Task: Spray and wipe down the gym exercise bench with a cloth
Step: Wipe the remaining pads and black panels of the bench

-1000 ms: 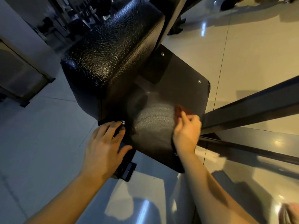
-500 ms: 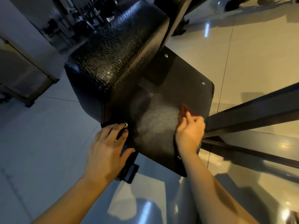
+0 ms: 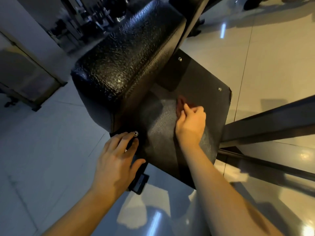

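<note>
1. Left hand (image 3: pixel 117 160): nearest item, lower centre. Fingers straight and slightly spread, lying flat on the near-left corner of the plate; the fingertips stop just beside a silver bolt (image 3: pixel 135 133). It holds nothing.
2. Black bracket (image 3: pixel 139 183): just beneath the left thumb, hanging below the plate's edge.
3. Right hand (image 3: pixel 190 123): right of centre, over the plate. Fingers curled in and clamped on the cloth, knuckles up.
4. Cloth (image 3: pixel 180 103): reddish-brown, bunched, mostly hidden by the right hand. Its free end shows past the fingertips and is pressed to the plate's surface.
5. Flat plate (image 3: pixel 201 77): black, textured, part of the exercise bench. It has a grey sheen between the two hands and two more bolts along its far edge.
6. Bench pad (image 3: pixel 126 62): black, glossy pebbled upholstery. It rises over the plate's left side, tilted up and away.
7. Frame bars (image 3: pixel 272 121): dark metal, running right from the plate's edge.
8. Floor (image 3: pixel 272 48): pale polished tiles with light reflections.
9. Cabinet (image 3: pixel 25 77): far left, on the floor, dark-fronted.
10. Gym equipment (image 3: pixel 95 16): top left, dark, too blurred to tell apart.
</note>
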